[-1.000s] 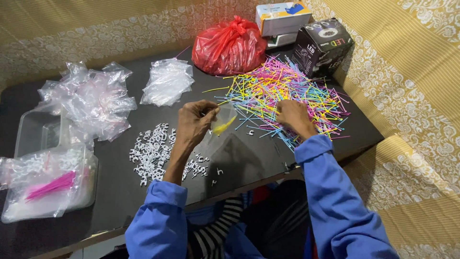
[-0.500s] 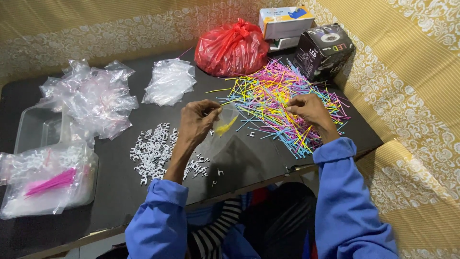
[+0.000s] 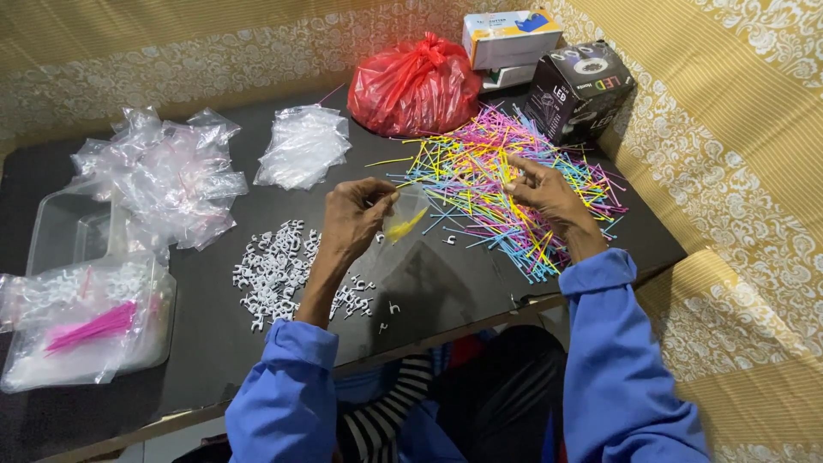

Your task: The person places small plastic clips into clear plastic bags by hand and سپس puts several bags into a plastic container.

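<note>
I see left hand (image 3: 356, 214) pinching small clear bag (image 3: 403, 227), yellow sticks inside; right hand (image 3: 549, 193) fingers spread on colored stick pile (image 3: 506, 184), right of bag on tabletop (image 3: 446, 291); right hand nearer.

Can't really see my left hand (image 3: 356, 219) fingertips, they're tucked behind the clear little bag (image 3: 399, 236) I'm pinching, and the yellow bits inside are just a blur. The white clips (image 3: 274, 270) are too small to make out any shape. The bench (image 3: 446, 296) runs off the left edge, and the filled bags (image 3: 81, 326) there get cut off too.
</note>
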